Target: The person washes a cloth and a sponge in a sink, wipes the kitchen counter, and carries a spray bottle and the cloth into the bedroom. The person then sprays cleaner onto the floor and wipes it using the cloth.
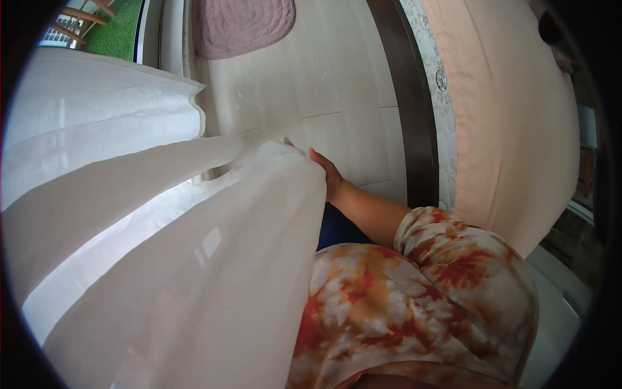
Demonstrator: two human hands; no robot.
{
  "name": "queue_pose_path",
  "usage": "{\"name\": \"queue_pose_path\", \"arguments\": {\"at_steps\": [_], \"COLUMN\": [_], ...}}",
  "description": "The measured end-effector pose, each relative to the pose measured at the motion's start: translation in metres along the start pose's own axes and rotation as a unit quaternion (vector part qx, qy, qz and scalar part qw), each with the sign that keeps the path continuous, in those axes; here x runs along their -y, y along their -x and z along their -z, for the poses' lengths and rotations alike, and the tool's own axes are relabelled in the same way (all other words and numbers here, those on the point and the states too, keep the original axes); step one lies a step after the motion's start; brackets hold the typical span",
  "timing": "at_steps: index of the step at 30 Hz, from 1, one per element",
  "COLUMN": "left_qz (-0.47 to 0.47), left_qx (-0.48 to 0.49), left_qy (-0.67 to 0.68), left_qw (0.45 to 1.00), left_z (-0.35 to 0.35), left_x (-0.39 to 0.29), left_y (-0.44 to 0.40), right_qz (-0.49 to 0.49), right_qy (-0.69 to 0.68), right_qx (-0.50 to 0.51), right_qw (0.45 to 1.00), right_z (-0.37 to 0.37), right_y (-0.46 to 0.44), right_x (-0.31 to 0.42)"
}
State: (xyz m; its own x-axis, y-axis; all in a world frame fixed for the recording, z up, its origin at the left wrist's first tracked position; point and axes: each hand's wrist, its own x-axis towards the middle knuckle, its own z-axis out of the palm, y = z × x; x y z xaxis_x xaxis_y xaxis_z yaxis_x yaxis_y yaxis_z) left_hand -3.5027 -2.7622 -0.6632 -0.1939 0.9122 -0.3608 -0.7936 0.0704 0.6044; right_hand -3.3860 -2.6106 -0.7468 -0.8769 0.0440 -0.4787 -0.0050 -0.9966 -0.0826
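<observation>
A sheer white curtain (214, 259) hangs in long folds across the left and lower middle of the view. My right hand (330, 173) is closed on its edge, gathering the cloth into a bunch near the centre. The thumb and the back of the hand show, while most of the fingers are hidden by the fabric. Further left, a brighter white length of cloth (110, 104) hangs beside the window. My left hand does not show.
A window frame (170, 39) with green turf (116, 32) outside stands at upper left. On the pale tiled floor (311, 84) lies a pink rug (246, 23). To the right is a bed with a dark wooden edge (414, 84) and peach bedding (512, 97).
</observation>
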Motion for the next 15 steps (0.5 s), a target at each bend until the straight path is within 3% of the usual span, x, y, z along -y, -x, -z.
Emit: {"name": "queue_pose_path", "arguments": {"at_steps": [1, 5, 7, 9, 10, 11, 12, 13, 15], "left_qz": [0.041, 0.180, 0.228, 0.231, 0.217, 0.195, 0.075, -0.034, -0.180], "left_qx": [0.047, 0.212, 0.278, 0.299, 0.299, 0.284, 0.160, 0.018, -0.158], "left_qy": [0.016, 0.052, 0.053, 0.043, 0.027, 0.018, 0.064, 0.017, -0.051], "left_qw": [0.998, 0.959, 0.932, 0.925, 0.929, 0.939, 0.982, 0.999, 0.970], "left_z": [-0.005, -0.013, -0.015, -0.012, -0.009, -0.011, -0.016, -0.020, 0.011], "left_x": [0.002, 0.019, 0.026, 0.026, 0.024, 0.012, 0.001, -0.011, -0.014], "left_y": [-0.016, -0.071, -0.091, -0.099, -0.100, -0.098, -0.090, -0.085, -0.074], "right_qz": [0.024, 0.057, 0.059, 0.047, 0.025, 0.001, 0.007, 0.040, 0.107], "right_qy": [0.064, 0.102, 0.059, 0.016, 0.085, 0.152, 0.154, 0.145, 0.136], "right_qx": [0.015, -0.108, -0.147, -0.186, -0.192, -0.196, -0.200, -0.234, -0.267], "right_qw": [0.998, 0.987, 0.986, 0.981, 0.978, 0.969, 0.967, 0.961, 0.948], "right_z": [-0.002, 0.020, 0.042, 0.071, 0.089, 0.097, 0.105, 0.117, 0.109], "right_y": [0.002, 0.020, 0.025, 0.030, 0.031, 0.033, 0.036, 0.035, 0.047], "right_x": [0.007, 0.036, 0.042, 0.039, 0.040, 0.040, 0.044, 0.049, 0.068]}}
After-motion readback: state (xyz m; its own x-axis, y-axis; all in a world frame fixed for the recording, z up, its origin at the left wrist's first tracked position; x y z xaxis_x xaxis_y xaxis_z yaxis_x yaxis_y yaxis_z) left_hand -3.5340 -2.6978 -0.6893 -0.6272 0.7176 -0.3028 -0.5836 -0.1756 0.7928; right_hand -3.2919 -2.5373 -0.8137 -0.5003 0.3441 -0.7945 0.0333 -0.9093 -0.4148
